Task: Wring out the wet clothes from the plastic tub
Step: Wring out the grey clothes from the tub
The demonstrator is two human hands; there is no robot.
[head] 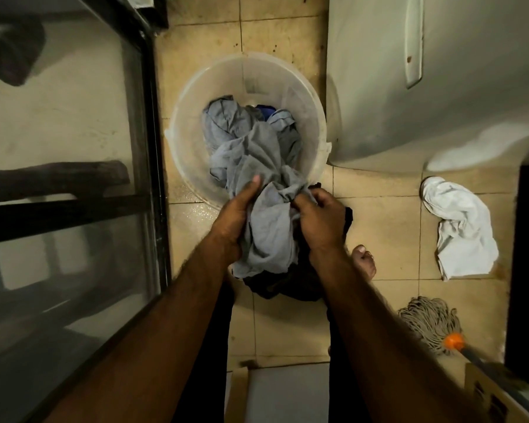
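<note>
My left hand (237, 215) and right hand (318, 218) both grip the grey garment (266, 227), part-lifted over the near rim of the plastic tub (193, 96). I'd gather it tight, then twist my fists opposite ways so water drains into the tub.

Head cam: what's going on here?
A person stands over a plastic tub on a tiled floor. The left hand and right hand both grip a grey cloth, bunched between them at the tub's near rim, with its far end lying in the tub on other clothes, one of them blue. Whether it is being twisted yet cannot be told. A white cloth and a mop lie on the floor to the right.
</note>
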